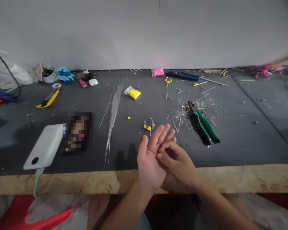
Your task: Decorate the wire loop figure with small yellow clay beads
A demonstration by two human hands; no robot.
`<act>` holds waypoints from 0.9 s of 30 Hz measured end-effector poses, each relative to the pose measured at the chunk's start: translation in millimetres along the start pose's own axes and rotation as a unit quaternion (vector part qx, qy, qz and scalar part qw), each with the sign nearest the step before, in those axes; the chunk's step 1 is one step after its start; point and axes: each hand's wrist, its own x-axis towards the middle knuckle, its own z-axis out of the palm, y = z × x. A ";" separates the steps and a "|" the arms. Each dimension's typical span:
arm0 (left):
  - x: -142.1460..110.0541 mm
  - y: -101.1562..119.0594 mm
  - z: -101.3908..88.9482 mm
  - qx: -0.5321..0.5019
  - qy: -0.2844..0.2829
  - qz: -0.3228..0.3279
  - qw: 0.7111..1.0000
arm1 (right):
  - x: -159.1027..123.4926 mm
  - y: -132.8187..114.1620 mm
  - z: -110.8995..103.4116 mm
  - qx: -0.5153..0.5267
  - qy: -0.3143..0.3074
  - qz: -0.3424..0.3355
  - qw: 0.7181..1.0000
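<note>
Palm up, my left hand (149,163) is stretched out above the table's front edge. Against its palm, the fingertips of my right hand (180,159) are pinched at a tiny yellow clay ball (155,155). Just beyond my left fingers lies a small wire racket shape (149,123) with yellow balls along its lower rim; its twisted handle is partly hidden. A similar wire piece (168,80) with yellow balls lies farther back. A bag of yellow clay (134,93) rests left of centre, and a single yellow ball (129,118) sits nearer.
Green-handled pliers (204,123) lie over scattered wire clippings (180,111) at right. Long straight wires (114,111) stretch left of my hands. Farther left are a white power bank (44,145), a blurred dark object (78,134) and a yellow cutter (48,98). A pink packet (158,72) lies behind.
</note>
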 end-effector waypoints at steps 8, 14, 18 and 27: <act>4.0 4.7 -2.4 -0.041 -0.004 -0.011 0.999 | -1.0 -4.3 2.1 -0.020 -0.009 -0.026 0.999; 2.7 1.4 -1.5 -0.019 -0.015 -0.007 1.000 | -1.2 -5.1 3.3 -0.006 0.005 -0.019 1.000; -0.6 -3.3 -0.6 0.002 -0.016 -0.002 1.000 | -0.2 -3.6 1.1 -0.003 0.046 -0.036 0.998; 5.8 -3.0 -3.0 -0.005 0.010 0.006 1.000 | 1.1 -1.0 1.4 -0.046 0.025 -0.034 0.998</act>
